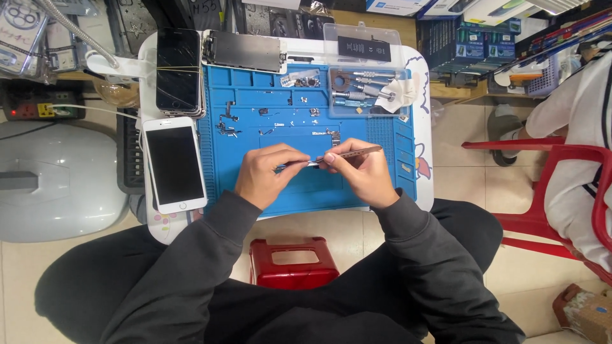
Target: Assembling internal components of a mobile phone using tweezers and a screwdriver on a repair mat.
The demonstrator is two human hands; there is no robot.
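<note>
My right hand (358, 171) has its fingers (331, 157) pinched shut on a pair of slim metal tweezers (357, 153), whose back end sticks out to the right past my knuckles while the tips point left toward my other hand. My left hand (262, 173) meets them there, its fingers closed on a small flat metal part (298, 164) — too small for me to tell what kind — so the two hands brace against each other just above the blue work mat (306, 185), which keeps the tips steady on something this tiny. Farther from me on the mat lie scattered little brackets and screws (229, 121), spread apart in its shallow sections, I judge so that none gets mixed up. To the left, just off the mat's edge, a white phone (173, 164) lies face up with a dark screen, and beyond it a black phone (178, 70) bound by a rubber band. At the far edge rests a bare display panel (245, 51), and at the far right a clear plastic tray (366, 83) holds screwdriver bits and a tissue, within reach yet clear of my hands. All of it sits on a small white tabletop (421, 83) over my lap, with a red stool (293, 261) below between my knees.
</note>
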